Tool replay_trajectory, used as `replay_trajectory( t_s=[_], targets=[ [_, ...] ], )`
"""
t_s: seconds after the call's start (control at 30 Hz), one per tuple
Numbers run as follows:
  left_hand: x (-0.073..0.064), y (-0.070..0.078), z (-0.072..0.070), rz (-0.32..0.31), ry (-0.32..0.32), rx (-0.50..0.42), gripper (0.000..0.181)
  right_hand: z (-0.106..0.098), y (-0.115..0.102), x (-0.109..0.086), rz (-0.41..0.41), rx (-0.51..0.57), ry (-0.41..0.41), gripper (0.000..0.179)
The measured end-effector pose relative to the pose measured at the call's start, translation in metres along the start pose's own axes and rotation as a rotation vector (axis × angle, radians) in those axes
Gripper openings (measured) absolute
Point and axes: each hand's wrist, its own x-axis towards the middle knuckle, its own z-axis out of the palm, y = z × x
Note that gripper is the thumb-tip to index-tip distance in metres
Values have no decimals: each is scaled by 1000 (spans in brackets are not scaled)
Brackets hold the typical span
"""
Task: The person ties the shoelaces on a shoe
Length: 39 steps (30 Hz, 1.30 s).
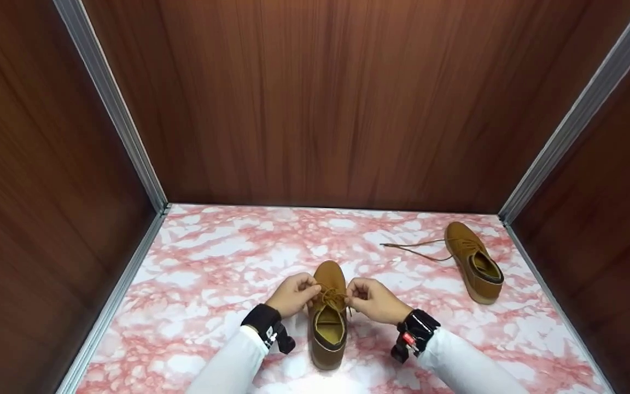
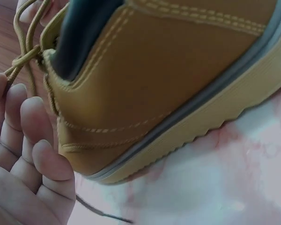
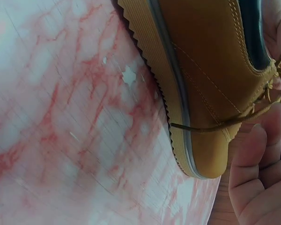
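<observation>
A tan lace-up shoe (image 1: 327,334) stands upright on the table, its toe pointing away from me. My left hand (image 1: 292,295) is at the left side of the laces and pinches a shoelace (image 2: 22,61) between thumb and forefinger. On the other side my right hand (image 1: 375,300) pinches the lace too, with a loose end (image 3: 201,129) hanging from it across the shoe's side. Between the hands the laces (image 1: 332,297) cross in a looped knot over the tongue. In the left wrist view another lace end (image 2: 103,213) lies on the table.
A second tan shoe (image 1: 473,262) stands at the right, its long untied laces (image 1: 419,251) stretched leftward over the red-and-white marbled table (image 1: 211,306). Brown wood-grain panels (image 1: 315,109) with metal edge strips (image 1: 123,115) enclose the back and both sides.
</observation>
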Motion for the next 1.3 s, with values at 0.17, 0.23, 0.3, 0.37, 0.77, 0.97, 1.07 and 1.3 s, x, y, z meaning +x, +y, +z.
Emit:
replay_trajectory(
  t_s=[0.17,0.23,0.3,0.37,0.77,0.97,1.07,1.3],
  targets=[
    [0,2,-8,23,0,48,20,-5,-1,-1,21,2,42,8],
    [-1,1,-11,35,-3,64,20,-7,1,-1,19,-3,56,11],
    [-2,1,-13,36,-4,83,19,-9,4,-2,16,-4,65,15],
    [-3,0,-14,32,0,101,19,-11,5,-2,16,-16,74,18],
    [-6,-3,-21,-6,-9,151,18,-16,14,-7,56,-176,228,21],
    [-5,-4,-23,-26,-18,198,20,-16,19,-10,65,-258,332,26],
    [-4,-5,-24,-29,-15,239,20,-15,21,-11,71,-306,365,28],
    [-5,-6,-28,-45,-13,271,20,-17,24,-14,100,-344,361,32]
  ],
)
